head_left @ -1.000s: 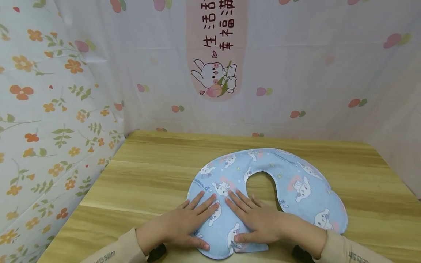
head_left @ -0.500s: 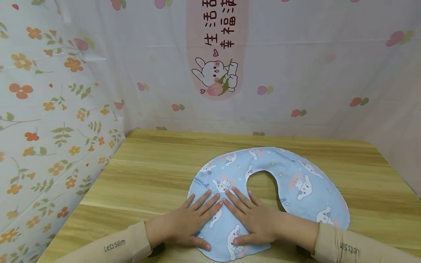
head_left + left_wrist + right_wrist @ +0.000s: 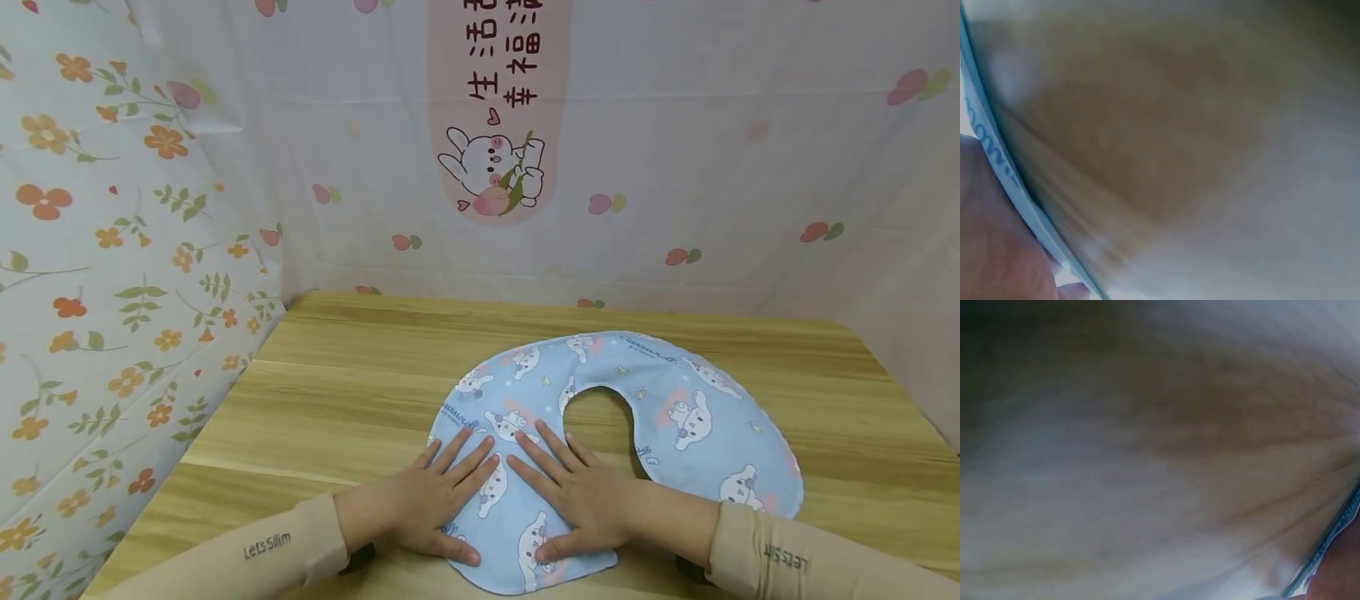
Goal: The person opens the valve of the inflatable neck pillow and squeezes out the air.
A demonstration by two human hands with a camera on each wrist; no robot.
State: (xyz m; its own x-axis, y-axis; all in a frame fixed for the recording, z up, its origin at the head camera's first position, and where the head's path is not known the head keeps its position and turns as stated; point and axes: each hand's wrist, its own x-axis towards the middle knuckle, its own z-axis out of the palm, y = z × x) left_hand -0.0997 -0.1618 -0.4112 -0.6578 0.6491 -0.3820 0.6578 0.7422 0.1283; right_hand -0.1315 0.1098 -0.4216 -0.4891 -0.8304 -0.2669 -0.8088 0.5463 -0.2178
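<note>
At far left of the frame, floral cloth (image 3: 105, 275); at lower left, left sleeve (image 3: 255, 550) (beige, lettered); then, at lower center, left hand (image 3: 431, 504) with fingers spread, laid on the near left end of a light-blue U-shaped fabric piece (image 3: 525, 383). Location of fabric piece: on wood-grain table (image 3: 337, 400), lower center to lower right. Just right of left hand, near but apart, right hand (image 3: 588, 496) with fingers likewise spread, laid on the same end; at lower right, right sleeve (image 3: 795, 558).
</note>
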